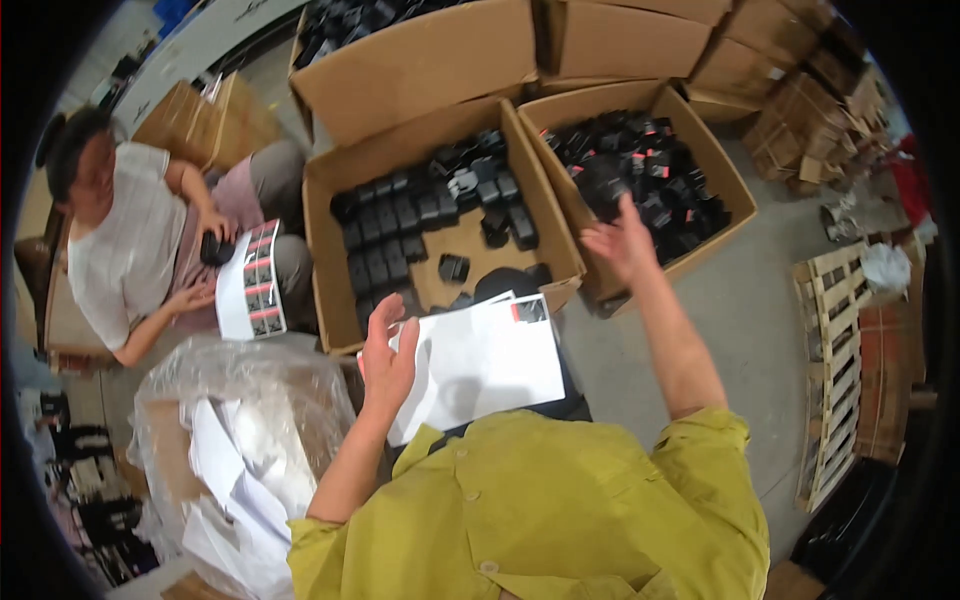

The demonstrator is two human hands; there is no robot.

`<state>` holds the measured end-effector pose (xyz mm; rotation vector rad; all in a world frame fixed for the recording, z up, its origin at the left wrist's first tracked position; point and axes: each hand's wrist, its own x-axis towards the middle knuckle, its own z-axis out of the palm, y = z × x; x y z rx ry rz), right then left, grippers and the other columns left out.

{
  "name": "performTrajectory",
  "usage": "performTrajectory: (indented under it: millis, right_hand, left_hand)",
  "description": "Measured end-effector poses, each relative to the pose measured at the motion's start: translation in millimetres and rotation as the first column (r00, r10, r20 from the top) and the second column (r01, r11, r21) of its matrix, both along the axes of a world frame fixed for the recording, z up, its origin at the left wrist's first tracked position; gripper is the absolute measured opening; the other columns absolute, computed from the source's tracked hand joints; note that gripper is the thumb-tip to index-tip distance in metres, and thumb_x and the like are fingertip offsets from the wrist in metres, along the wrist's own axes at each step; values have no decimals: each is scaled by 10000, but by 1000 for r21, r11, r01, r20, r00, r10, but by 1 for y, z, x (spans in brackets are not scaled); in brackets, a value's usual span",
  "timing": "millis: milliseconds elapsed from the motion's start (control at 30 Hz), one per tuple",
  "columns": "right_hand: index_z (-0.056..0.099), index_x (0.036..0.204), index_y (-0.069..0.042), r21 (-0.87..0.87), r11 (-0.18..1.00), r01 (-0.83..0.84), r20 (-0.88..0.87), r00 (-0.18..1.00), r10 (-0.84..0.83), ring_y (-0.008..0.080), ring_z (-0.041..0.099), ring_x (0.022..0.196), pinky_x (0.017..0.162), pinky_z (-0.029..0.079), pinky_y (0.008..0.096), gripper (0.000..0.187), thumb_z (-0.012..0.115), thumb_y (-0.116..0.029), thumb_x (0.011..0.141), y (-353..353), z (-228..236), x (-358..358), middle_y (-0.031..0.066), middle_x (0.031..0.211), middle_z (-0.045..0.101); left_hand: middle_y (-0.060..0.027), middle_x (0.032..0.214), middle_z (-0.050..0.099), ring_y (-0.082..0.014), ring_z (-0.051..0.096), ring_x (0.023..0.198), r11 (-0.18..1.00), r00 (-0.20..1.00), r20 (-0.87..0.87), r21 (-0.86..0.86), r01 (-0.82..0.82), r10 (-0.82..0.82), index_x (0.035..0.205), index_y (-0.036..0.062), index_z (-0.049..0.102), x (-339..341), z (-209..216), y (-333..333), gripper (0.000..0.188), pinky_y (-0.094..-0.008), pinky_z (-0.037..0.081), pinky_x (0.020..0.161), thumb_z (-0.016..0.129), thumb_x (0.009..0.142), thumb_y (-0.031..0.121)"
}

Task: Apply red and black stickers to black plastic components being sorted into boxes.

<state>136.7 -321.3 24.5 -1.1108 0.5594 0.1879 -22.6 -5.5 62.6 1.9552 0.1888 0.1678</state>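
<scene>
My left hand (388,355), fingers apart and holding nothing, is raised over the left edge of a white sheet (480,365) on my lap. One sticker label (528,310) is on that sheet's upper right corner. My right hand (625,240) reaches out over the near left edge of the right cardboard box (690,262), its fingers spread. A blurred black block-like item (600,188) is just past its fingertips; whether they touch is unclear. Inside that box lie many jumbled black items (660,165), several bearing red labels.
The left carton (420,115) holds black blocks (385,225), mostly in rows. To my left a seated person (130,215) holds a black block and a label sheet (250,285). A plastic-lined box of waste paper (240,450) stands near left. Wooden pallets (835,360) are at right.
</scene>
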Motion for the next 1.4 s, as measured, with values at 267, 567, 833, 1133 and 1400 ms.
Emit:
performTrajectory:
  millis: [267,567,833,1133,1400]
  right_hand:
    - [597,875,-7,-771,364,-523,79,488,869,117,578,709,639,469,230,213,665,-130,715,101,9,-50,67,781,599]
    - [558,987,-48,-966,-88,-245,-131,164,978,321,546,847,774,435,365,481,711,-309,613,171,-17,-71,139,885,588]
    - [608,825,-59,-910,95,-403,-1,233,972,320,558,814,693,439,358,265,656,-275,679,183,-34,-83,132,830,601]
    - [603,787,-37,-936,150,-318,119,114,986,319,550,630,570,438,361,206,612,-241,760,168,9,-93,145,686,578]
    - [557,739,-34,-592,666,-454,411,541,734,20,440,579,529,367,174,119,575,-129,807,150,96,-40,-43,643,518]
  left_hand:
    - [-152,1076,534,-257,514,1005,988,989,-113,132,-85,100,1126,19,453,-27,-22,26,372,-338,416,831,542,798,171]
    - [-145,1063,533,-281,523,966,983,997,-22,167,-69,74,1073,19,482,-39,-24,30,329,-335,429,796,560,779,147]
    - [-160,1107,506,-308,481,1040,990,999,6,136,-49,48,1036,28,499,-34,-26,27,301,-350,386,875,564,778,169]
    - [-120,1009,565,-202,563,904,975,960,175,-81,-206,217,1056,22,509,-41,14,29,283,-301,451,758,547,784,92]
    - [-169,1203,406,-231,425,1096,945,962,33,-200,-261,272,1275,-10,220,-40,19,24,771,-354,359,902,680,698,216]
